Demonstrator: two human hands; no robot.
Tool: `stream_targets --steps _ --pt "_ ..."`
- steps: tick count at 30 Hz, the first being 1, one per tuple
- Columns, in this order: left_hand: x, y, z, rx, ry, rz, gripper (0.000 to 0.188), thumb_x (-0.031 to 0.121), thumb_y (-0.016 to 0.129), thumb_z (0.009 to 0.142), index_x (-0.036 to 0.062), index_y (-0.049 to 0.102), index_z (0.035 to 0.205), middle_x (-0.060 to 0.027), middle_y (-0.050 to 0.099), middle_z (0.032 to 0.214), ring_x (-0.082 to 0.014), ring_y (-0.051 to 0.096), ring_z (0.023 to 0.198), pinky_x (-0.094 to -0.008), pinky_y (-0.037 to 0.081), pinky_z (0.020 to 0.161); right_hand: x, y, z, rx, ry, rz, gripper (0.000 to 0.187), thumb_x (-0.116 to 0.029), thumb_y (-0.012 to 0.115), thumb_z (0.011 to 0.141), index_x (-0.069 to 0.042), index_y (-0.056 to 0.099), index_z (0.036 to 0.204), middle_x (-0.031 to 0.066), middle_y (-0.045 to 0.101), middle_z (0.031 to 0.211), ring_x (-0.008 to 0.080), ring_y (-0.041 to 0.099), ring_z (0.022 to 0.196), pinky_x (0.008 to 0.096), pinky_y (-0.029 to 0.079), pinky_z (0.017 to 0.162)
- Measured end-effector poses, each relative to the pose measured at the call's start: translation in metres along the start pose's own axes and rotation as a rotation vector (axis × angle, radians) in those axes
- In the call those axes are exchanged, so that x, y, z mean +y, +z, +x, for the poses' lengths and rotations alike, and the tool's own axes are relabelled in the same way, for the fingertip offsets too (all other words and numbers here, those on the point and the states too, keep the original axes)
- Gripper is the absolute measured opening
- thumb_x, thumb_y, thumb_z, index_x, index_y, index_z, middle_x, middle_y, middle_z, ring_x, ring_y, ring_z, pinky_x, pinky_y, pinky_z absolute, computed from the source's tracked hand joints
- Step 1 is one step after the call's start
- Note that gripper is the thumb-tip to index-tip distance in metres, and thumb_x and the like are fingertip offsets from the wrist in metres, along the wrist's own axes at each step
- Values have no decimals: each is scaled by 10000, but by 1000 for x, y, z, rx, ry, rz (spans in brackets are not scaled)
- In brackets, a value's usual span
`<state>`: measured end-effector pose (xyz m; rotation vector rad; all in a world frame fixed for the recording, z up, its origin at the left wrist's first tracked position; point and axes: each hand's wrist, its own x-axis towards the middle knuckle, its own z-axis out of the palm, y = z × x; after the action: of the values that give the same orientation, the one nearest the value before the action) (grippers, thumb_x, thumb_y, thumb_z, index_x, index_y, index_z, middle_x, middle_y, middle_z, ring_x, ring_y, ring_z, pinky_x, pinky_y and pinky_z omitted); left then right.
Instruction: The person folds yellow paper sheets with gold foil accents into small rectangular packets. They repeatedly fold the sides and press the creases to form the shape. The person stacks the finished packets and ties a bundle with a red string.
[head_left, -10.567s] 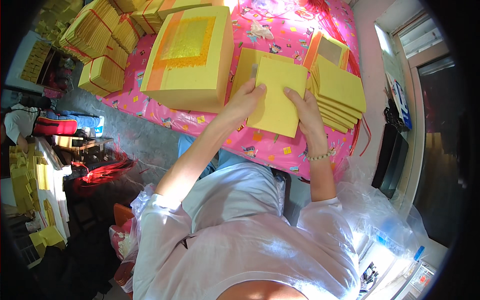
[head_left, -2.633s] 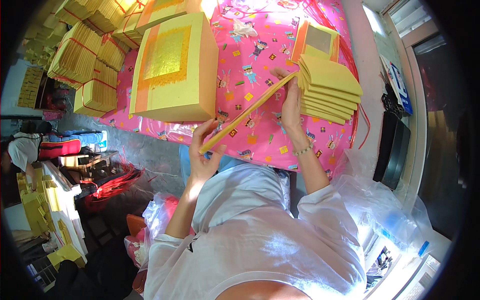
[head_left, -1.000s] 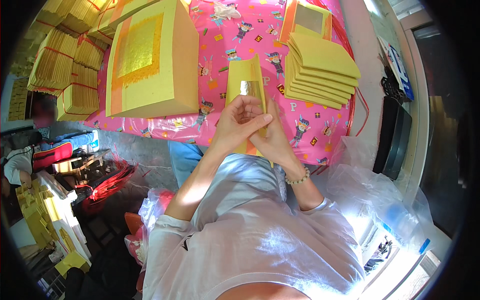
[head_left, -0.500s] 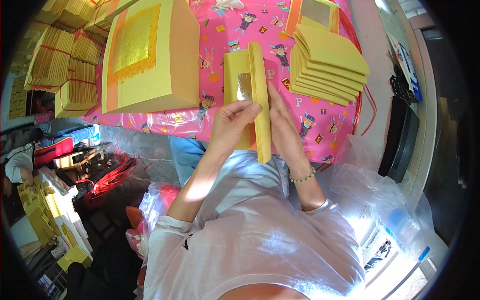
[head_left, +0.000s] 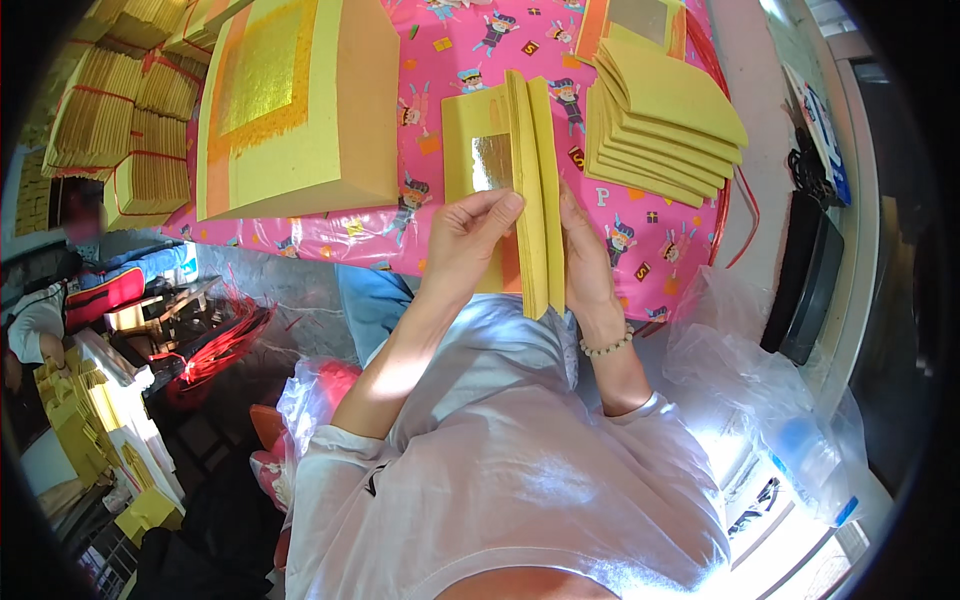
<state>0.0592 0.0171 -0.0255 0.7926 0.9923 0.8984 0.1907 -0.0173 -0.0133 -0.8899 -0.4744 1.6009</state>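
Between my hands stands a folded wad of yellow paper (head_left: 530, 200), its long edge toward me. A flat sheet on its left side carries a silver foil square (head_left: 490, 162). My left hand (head_left: 478, 235) pinches the wad, thumb on its near edge and fingers behind the flap. On the other side, my right hand (head_left: 588, 250) rests along the outer right leaf, which stands a little apart from the wad; its fingers are partly hidden behind that leaf. To the right, several folded yellow papers (head_left: 660, 125) lie fanned in a stack.
A tall block of yellow paper with gold foil (head_left: 262, 90) stands at the left of the pink patterned tablecloth (head_left: 425, 150). Bundles tied with red string (head_left: 150, 185) sit beyond it. Another foil sheet (head_left: 640, 25) lies behind the fanned stack. A clear plastic bag (head_left: 760, 380) hangs at the right.
The right leaf has opened away from the wad, and my right hand has shifted slightly right with it. My left hand keeps its pinch.
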Motion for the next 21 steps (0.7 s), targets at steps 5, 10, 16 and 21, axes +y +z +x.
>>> stream_targets --steps 5,10,16,21 --pt "1 5 0 8 -9 -37 255 208 678 864 6 681 1020 4 658 804 -41 541 718 -210 440 680 4 -7 0 69 47 99 416 -325 372 1002 -50 468 1300 43 581 1179 121 558 1048 273 454 889" --pt "-1 5 2 15 -23 -56 224 190 683 859 9 684 991 -9 672 828 -44 576 744 -211 461 695 3 -8 0 54 60 139 385 -334 377 1001 -58 527 1225 37 613 1097 118 588 964 268 483 821" --pt "0 6 1 4 -8 -31 221 180 674 866 4 679 999 -12 672 834 -44 576 749 -210 464 701 3 -11 -1 53 63 160 365 -317 392 998 -55 538 1206 39 616 1090 120 587 976 271 483 830" --pt "4 9 0 3 -7 -50 229 179 666 872 -4 674 1010 -19 676 852 -47 583 763 -215 471 709 4 -14 -1 35 62 187 356 -311 398 997 -59 539 1205 36 612 1100 120 583 986 272 480 839"
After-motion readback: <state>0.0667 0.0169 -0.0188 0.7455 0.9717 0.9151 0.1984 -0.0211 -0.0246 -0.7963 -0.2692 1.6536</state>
